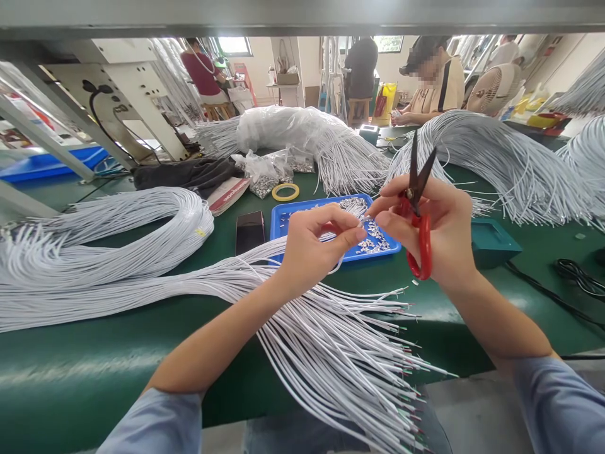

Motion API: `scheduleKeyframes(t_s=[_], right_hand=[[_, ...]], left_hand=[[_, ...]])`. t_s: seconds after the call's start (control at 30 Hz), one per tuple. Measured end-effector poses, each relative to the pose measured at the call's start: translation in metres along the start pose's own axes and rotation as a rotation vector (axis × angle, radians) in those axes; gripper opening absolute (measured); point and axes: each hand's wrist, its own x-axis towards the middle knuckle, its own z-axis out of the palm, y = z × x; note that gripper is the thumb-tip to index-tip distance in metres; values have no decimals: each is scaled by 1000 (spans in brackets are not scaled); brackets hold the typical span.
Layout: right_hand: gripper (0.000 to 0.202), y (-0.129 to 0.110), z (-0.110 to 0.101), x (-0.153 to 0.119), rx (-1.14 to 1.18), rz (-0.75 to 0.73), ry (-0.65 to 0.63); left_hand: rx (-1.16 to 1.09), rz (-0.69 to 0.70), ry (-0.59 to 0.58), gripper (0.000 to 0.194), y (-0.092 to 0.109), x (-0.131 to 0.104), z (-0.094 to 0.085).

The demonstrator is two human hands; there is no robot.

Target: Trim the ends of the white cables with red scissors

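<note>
My left hand [321,243] pinches the end of a white cable over a blue tray [283,211] of small metal parts. Red-handled scissors [420,243] hang in my right hand [437,221], blades pointing up and slightly apart. The thumb and forefinger of that hand meet the left fingertips at the cable end, where a tiny piece is too small to make out. Below my hands, a fanned bundle of white cables [331,334] lies across the table, its stripped ends showing thin coloured wires.
A phone [250,232], yellow tape roll [285,192] and bags of metal parts [265,173] lie behind the cables. Coiled cable bundles [184,221] stand left, more at the back. A green box [495,241] sits right. Across the table, a person [437,88] works.
</note>
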Motion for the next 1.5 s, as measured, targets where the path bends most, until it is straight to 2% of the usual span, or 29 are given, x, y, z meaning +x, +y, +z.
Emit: scheduleKeyframes(t_s=[0.23,0.37,0.63,0.7,0.77,0.87,0.93,1.03,1.1,1.17,1.23,1.33,1.4,1.5], right_hand=[[23,-4,4,-6,-180,-1,30],[23,-3,4,-4,-208,10,51],[25,6,-2,11,-51,103,21],[25,18,-6,21,-23,153,17],[22,38,-11,33,-97,220,-18],[19,79,-19,44,-374,389,-180],[21,106,-23,46,-691,451,-304],[26,136,-28,45,-816,481,-326],[27,145,-31,44,-850,488,-299],[27,146,-33,45,-873,480,-254],[28,142,-33,48,-877,461,-203],[27,129,-31,51,-821,409,-122],[22,119,-28,51,-739,355,-60],[12,103,-23,49,-622,293,9]], left_hand=[[66,-34,52,32,1,0,3],[85,-45,70,32,-1,1,4],[-61,-72,-50,24,-4,2,0],[-119,-96,-100,21,1,0,2],[-172,-142,-205,16,5,-6,8],[-240,-231,-405,8,7,-21,24],[-278,-296,-505,7,2,-34,36],[-244,-345,-652,13,-12,-46,49],[-104,-280,-737,14,-24,-46,51],[184,-179,-769,16,-35,-39,47],[627,-140,-759,23,-45,-26,36],[1239,-240,-753,29,-60,-5,13],[1352,-295,-766,27,-70,6,-2],[1393,-358,-801,27,-82,14,-17]])
